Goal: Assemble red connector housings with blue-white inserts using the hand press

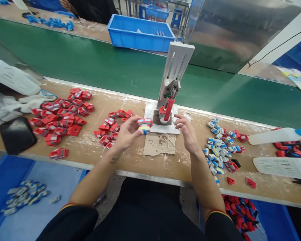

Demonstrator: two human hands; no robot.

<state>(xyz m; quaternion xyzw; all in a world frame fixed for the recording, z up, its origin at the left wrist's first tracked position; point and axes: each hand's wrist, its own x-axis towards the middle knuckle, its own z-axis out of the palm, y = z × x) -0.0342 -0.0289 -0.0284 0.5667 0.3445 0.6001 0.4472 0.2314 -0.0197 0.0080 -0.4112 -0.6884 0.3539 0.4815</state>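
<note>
Worn wooden table [90, 147] beside a green conveyor belt [90, 63]. Left hand [126, 134] fingers pinch a red-and-blue toy part [144, 125] before the small press [169, 100]; right hand [187, 132] fingers spread, empty.

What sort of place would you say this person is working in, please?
Most likely a small-parts assembly line in a factory: a long green conveyor belt runs past the wooden bench, heaps of red plastic parts cover it, and a small hand press with a red handle stands there.

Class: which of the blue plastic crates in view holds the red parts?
The blue plastic crate at lower right, under the bench edge; the lower-left one holds blue-grey pieces.
</note>
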